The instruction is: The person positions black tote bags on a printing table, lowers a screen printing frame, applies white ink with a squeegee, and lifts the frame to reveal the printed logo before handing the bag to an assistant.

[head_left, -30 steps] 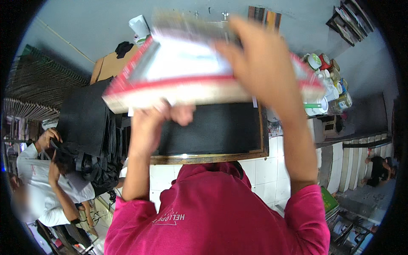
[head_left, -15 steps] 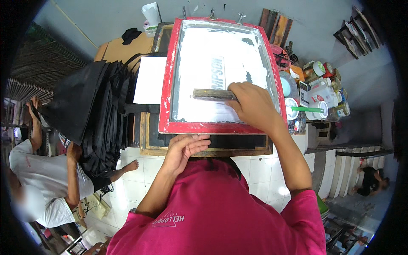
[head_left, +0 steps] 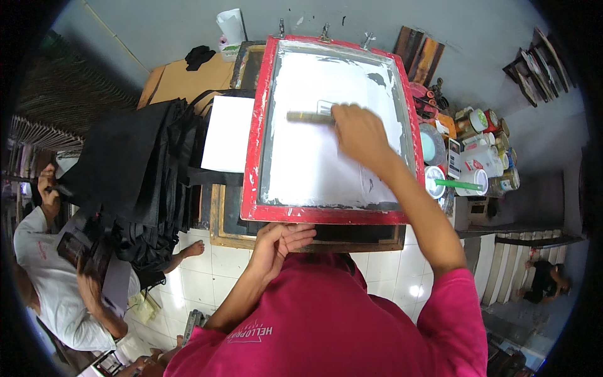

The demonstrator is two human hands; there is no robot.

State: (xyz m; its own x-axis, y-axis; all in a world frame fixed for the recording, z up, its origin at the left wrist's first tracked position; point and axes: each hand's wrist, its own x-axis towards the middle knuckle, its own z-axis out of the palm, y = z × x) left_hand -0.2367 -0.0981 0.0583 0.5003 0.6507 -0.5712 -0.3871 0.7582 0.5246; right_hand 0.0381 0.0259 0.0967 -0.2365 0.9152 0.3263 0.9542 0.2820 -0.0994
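A screen-printing frame [head_left: 251,151] with red edges and a white, paint-smeared mesh lies before me, its near edge raised above a wooden-edged base [head_left: 227,239]. My right hand [head_left: 361,135] is closed around one end of a squeegee [head_left: 308,117], which lies across the upper middle of the mesh; the hand is blurred by motion. Part of the printed design shows just behind the squeegee. At the near edge of the frame, my left hand [head_left: 281,244] grips the rim from below, palm up and fingers pointing right.
Black fabric bags [head_left: 135,160] are piled at left, beside a white sheet [head_left: 229,135]. Jars and tubs [head_left: 480,163] crowd the right side, one tub [head_left: 434,182] with a green-handled tool [head_left: 461,185]. Clamps [head_left: 325,32] stand behind the frame. A co-worker [head_left: 63,276] handles bags at far left.
My right hand has pushed the squeegee away from me over the printed design. My left hand stays at the near rim. The co-worker now holds a dark flat item, and the view has shifted slightly.
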